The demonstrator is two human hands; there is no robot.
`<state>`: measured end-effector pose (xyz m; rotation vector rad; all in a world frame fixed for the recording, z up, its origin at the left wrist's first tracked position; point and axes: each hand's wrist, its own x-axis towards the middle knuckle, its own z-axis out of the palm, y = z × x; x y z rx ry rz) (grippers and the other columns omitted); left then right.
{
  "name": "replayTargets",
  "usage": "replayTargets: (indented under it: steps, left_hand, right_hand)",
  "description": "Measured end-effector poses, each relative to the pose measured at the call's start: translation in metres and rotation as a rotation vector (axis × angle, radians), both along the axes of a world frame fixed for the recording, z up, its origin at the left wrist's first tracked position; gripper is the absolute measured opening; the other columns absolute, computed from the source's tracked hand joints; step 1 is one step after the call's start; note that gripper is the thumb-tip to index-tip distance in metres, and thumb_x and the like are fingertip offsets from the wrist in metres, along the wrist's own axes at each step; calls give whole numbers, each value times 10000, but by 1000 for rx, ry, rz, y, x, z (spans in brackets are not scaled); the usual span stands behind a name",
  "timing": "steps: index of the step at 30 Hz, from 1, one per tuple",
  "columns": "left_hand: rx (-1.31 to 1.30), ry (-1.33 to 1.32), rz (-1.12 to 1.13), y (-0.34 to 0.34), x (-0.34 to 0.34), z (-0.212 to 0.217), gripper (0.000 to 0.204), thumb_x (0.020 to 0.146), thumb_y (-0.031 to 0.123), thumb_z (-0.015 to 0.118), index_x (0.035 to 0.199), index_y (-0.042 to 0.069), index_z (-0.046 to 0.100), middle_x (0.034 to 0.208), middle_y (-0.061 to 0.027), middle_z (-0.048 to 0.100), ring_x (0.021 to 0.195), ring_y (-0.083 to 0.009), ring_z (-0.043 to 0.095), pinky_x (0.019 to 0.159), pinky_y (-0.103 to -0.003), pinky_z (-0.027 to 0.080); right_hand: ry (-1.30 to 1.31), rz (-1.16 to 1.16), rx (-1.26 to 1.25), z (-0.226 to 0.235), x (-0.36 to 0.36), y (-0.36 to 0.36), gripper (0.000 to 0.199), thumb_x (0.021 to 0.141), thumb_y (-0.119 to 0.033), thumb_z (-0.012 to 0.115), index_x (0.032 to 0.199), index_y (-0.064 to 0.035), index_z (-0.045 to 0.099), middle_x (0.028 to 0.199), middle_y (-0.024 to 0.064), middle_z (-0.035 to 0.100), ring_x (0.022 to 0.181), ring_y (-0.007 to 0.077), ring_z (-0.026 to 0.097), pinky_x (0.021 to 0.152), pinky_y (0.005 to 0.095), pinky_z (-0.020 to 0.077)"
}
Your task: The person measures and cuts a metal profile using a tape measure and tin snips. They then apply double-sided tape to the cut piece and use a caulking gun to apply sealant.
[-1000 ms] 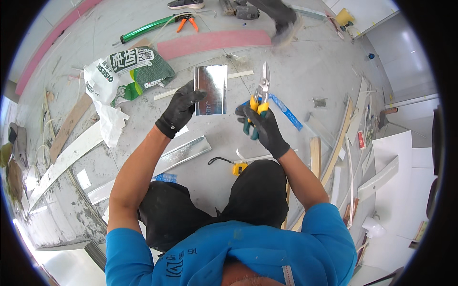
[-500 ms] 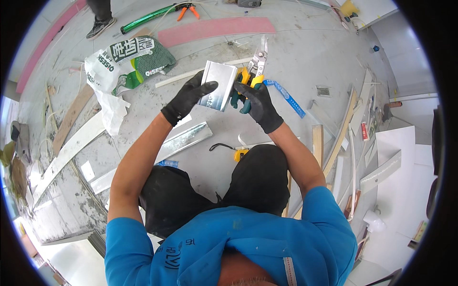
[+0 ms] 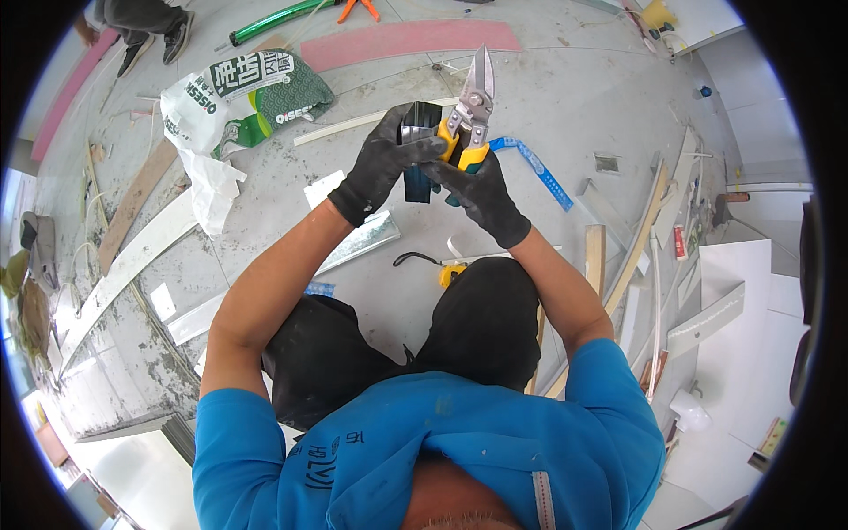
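Both of my gloved hands are closed in a firm grip at the middle of the view, raised above the floor in front of my knees. My left hand (image 3: 384,163), in a black glove, is wrapped around a small folded piece of dark sheet metal (image 3: 419,150), fingers curled over its top edge so that it stands roughly upright. My right hand (image 3: 481,190), also in a black glove, is clenched around the yellow and teal handles of a pair of tin snips (image 3: 473,102); the handles are squeezed together and the silver blades look shut, pointing up and away from me. The snips sit just beside the metal piece on its right, and my two hands touch each other around them. I cannot tell whether the blades bite the metal. Below my hands, on the grey concrete floor (image 3: 565,79), lies a strip of shiny metal channel (image 3: 358,243) and, near my knees, a yellow tape measure (image 3: 452,274) with a black strap. A blue ruler (image 3: 534,168) lies just right of my right hand. Farther left rests a green and white sack (image 3: 238,93), and a pink strip (image 3: 411,40) lies beyond it. Wooden battens (image 3: 596,252) and white boards are scattered at right. Another person's legs (image 3: 146,22) stand at the upper left edge.
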<state>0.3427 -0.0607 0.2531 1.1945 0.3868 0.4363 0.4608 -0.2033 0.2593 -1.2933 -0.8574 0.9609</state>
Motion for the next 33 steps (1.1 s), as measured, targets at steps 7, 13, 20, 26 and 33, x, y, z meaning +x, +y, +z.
replayTargets:
  steps: [7,13,20,26,33]
  left_hand:
    - [-380,-283,-283,29,-18,-26,748,846,305,747,1437,0,405,1223,-140,621,1134,-227,616,1004,-354,495]
    - [-595,-317,-460,43,-35,-9,1172,705,699,742,1509,-23,288,1321,-198,551,1219,-338,563,1072,-442,451]
    - [-546,-325,-416,54,-43,-5,1336,653,892,603,1512,-67,247,1325,-246,543,1181,-368,587,1025,-486,474]
    - [-467,-355,-412,52,-41,-12,1300,671,861,627,1529,-30,227,1371,-227,522,1219,-358,570,1056,-497,455]
    - [-434,-313,-406,55,-42,-14,1246,685,806,676,1515,-29,266,1381,-218,521,1251,-349,555,1070,-501,452]
  right_hand:
    - [31,-72,73,11,2,-6,329,911,-137,728,1167,-30,552,972,36,659,871,81,624,707,222,503]
    - [56,-234,-178,-81,41,-36,239,918,-161,695,1075,-50,554,867,57,664,765,121,671,564,251,488]
    - [-153,-285,-620,-196,14,-140,231,898,-175,715,1044,-51,585,823,47,651,748,108,620,653,286,511]
    - [-327,-322,-742,-193,-25,-200,235,911,-170,700,1082,-47,595,864,45,652,791,111,620,695,287,516]
    - [-197,-317,-770,-209,-32,-211,246,919,-167,688,1110,-45,593,899,48,650,814,114,617,720,287,516]
